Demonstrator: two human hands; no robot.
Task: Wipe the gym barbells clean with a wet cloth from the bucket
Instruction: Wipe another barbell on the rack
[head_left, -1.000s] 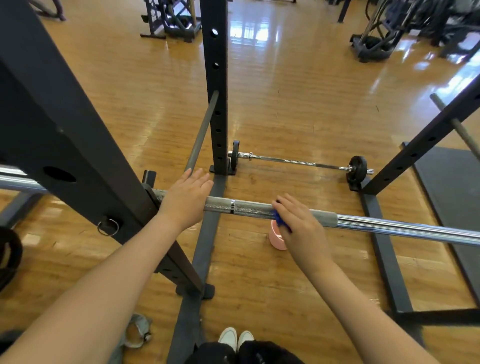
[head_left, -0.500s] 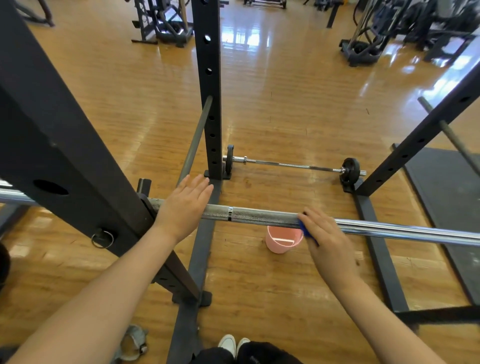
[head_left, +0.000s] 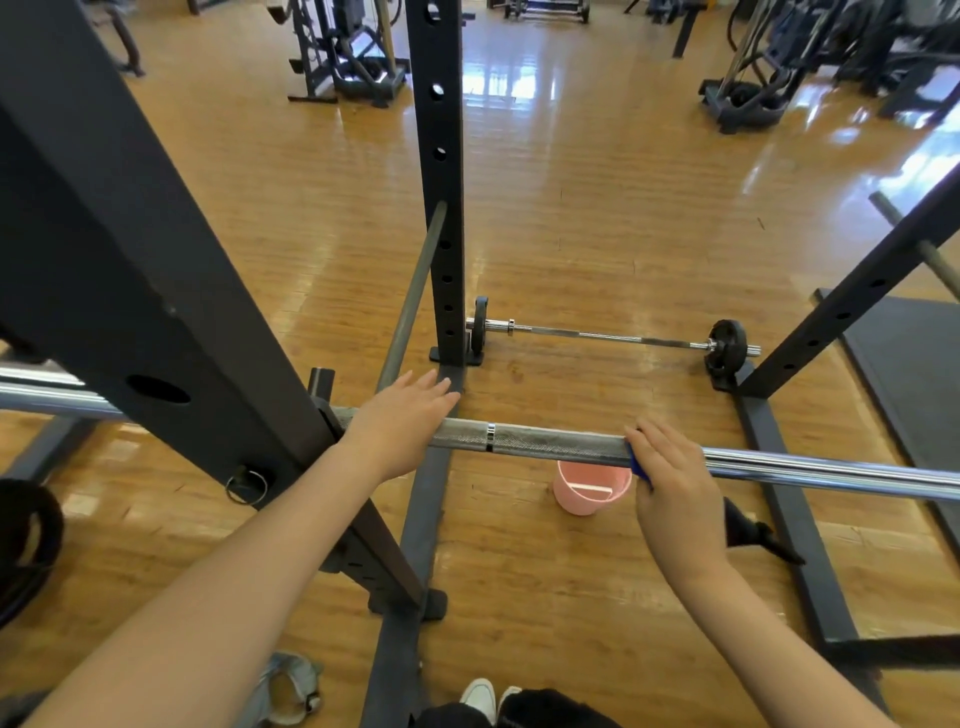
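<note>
A steel barbell (head_left: 550, 442) lies across the black squat rack at waist height, running left to right. My left hand (head_left: 400, 423) rests flat on its knurled part close to the rack post, fingers apart. My right hand (head_left: 675, 480) is closed over the bar further right, pressing a blue cloth (head_left: 638, 462) against it; only an edge of the cloth shows. A pink bucket (head_left: 589, 488) stands on the floor just below the bar. A second, thinner barbell (head_left: 613, 336) with small black plates lies on the floor beyond.
Black rack posts rise at the left (head_left: 130, 291), centre (head_left: 439, 171) and right (head_left: 852, 306). The rack's base rails (head_left: 795, 525) run along the wooden floor. A dark mat (head_left: 914, 364) lies at the right. Gym machines (head_left: 348, 57) stand at the back. My shoes (head_left: 485, 696) are at the bottom edge.
My right hand has slid the blue cloth rightward along the bar, from the knurled middle to where the smooth chrome begins. My left hand has stayed in place.
</note>
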